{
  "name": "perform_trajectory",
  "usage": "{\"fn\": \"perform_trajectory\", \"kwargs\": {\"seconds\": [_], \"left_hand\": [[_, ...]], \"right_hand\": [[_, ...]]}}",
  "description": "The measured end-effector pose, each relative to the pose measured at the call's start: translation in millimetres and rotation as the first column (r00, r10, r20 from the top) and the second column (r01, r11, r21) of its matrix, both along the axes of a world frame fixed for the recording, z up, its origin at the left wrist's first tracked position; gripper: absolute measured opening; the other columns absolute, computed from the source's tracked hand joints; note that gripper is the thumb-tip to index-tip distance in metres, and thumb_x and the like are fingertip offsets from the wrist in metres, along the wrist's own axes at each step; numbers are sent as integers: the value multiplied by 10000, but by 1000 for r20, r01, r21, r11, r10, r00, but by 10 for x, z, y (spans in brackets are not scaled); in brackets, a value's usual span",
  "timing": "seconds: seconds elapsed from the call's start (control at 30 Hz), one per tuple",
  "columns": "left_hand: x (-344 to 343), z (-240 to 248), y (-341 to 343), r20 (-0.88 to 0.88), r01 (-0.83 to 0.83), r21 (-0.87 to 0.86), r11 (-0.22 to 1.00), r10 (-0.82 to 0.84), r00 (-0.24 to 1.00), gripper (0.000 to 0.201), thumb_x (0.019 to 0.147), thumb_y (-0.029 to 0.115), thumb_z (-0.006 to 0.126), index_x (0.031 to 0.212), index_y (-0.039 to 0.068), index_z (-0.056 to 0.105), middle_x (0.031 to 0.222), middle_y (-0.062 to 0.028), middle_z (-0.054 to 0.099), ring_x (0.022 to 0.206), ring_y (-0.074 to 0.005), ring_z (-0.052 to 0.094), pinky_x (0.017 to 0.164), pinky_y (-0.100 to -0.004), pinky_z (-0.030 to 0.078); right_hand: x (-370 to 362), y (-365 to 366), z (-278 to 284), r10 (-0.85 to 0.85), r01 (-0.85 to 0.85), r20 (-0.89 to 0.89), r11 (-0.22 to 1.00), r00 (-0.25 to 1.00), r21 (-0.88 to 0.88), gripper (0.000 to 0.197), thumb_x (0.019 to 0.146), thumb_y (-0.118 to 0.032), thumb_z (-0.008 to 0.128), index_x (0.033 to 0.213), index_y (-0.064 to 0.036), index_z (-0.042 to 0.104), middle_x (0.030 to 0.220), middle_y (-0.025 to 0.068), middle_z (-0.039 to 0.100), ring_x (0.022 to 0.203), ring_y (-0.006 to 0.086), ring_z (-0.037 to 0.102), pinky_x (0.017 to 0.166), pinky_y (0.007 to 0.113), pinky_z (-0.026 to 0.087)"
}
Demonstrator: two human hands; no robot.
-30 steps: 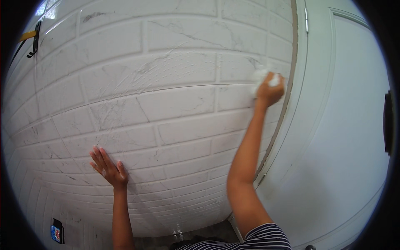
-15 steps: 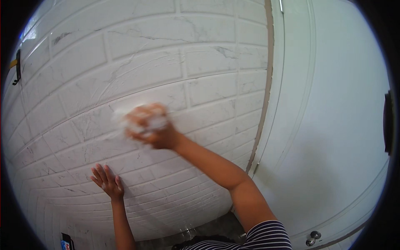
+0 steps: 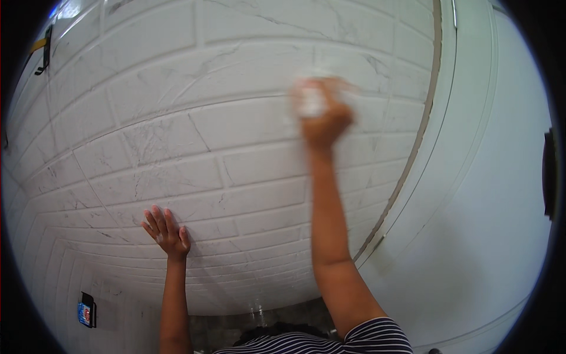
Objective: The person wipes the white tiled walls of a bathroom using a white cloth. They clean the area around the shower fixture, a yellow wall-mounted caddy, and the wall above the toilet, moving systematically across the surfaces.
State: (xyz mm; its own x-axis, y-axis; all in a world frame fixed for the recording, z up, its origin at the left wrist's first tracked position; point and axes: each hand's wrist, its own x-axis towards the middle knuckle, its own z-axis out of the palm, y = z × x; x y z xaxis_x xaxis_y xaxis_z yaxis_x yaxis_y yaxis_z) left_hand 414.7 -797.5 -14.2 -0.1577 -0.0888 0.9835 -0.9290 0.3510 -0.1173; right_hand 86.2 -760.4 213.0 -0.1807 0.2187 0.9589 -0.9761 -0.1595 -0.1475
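Note:
My right hand (image 3: 329,118), blurred by motion, presses against the upper part of the white brick-patterned wall (image 3: 259,159) with its fingers closed. In its grip is a bunched white cloth (image 3: 312,104), too smeared to make out its edges. Lower and to the left, my left hand (image 3: 169,236) lies flat on the same wall, fingers spread and nothing held. Grey marbled veins and wet-looking streaks run over the tiles.
A white door (image 3: 507,194) stands to the right, beyond a rough brown strip (image 3: 421,135) along the wall's edge. A black bracket with a yellow part (image 3: 44,50) is at upper left. Low on the left wall hangs a black holder with a blue pack (image 3: 86,311).
My right hand has swept up and to the right across the wall with the cloth. The view has shifted; my left hand stays flat on the wall.

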Motion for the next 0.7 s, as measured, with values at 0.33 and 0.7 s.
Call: {"fn": "perform_trajectory", "kwargs": {"seconds": [0.33,0.7], "left_hand": [[79,-16,-58,42,16,19,1000,-17,999,536,934,367,257,1356,40,311,1441,-166,211,1349,-330,128,1074,-459,1],[-26,-84,-71,-22,59,17,998,-59,998,513,928,346,269,1338,46,345,1428,-171,241,1339,-362,145,1075,-481,8]], "right_hand": [[1826,-190,-279,446,-364,-591,894,672,261,181,687,-186,541,801,-69,619,868,132,615,849,285,584,757,496,399],[-1556,349,-263,-244,279,163,927,956,-250,124,825,-94,586,930,-53,637,970,116,589,949,267,506,837,362,405]]}}
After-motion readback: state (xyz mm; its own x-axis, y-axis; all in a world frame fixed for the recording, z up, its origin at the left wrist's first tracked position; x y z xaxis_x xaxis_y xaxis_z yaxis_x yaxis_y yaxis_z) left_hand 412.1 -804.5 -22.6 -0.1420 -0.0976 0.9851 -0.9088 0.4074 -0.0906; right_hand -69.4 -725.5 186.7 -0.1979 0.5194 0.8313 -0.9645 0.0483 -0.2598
